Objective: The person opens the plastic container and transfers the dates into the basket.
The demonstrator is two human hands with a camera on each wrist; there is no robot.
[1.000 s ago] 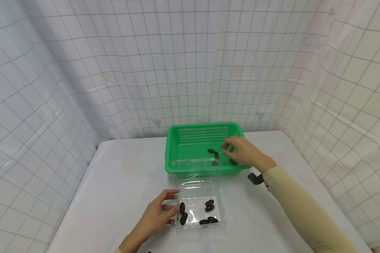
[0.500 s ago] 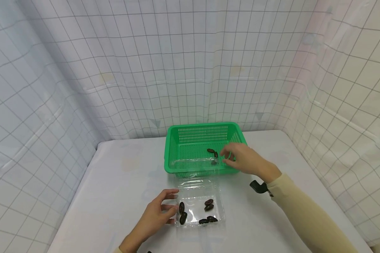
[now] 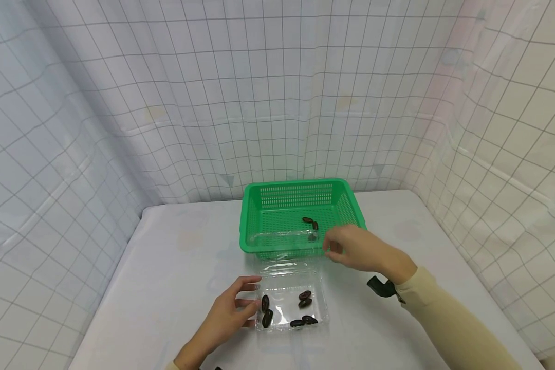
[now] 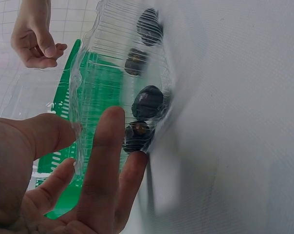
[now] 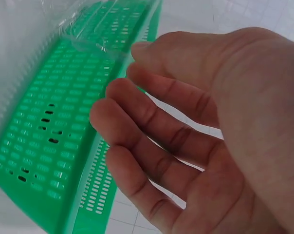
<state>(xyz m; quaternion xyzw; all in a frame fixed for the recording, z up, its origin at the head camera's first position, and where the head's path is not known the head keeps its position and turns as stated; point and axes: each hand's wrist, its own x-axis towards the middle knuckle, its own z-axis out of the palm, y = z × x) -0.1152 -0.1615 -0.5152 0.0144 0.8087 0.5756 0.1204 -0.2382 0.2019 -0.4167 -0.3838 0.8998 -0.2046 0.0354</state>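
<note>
A clear plastic hinged box (image 3: 284, 288) lies with its lid up against a green basket (image 3: 250, 221). Several dark, wrinkled oval pieces, like dates (image 3: 267, 318), rest in pairs inside the box. My left hand (image 3: 226, 313) is beside it, loosely curved fingers touching its left edge; in the left wrist view the thumb and fingertips (image 4: 110, 119) meet the clear wall. My right hand (image 3: 365, 249) hovers over the basket's near right rim, fingers loosely curled. In the right wrist view nothing shows between its thumb and fingers (image 5: 122, 122).
Inside the basket lie a few more dates (image 3: 315, 225), one seen through the clear lid (image 3: 282, 239). White cloth covers the table (image 3: 176, 267). Gridded curtains (image 3: 277, 103) hang at the back and both sides. A black wrist camera (image 3: 382, 287) sits under my right wrist.
My right hand has drawn back from inside the basket toward its near rim, its fingers curling a little more. The left hand and the box stay where they were.
</note>
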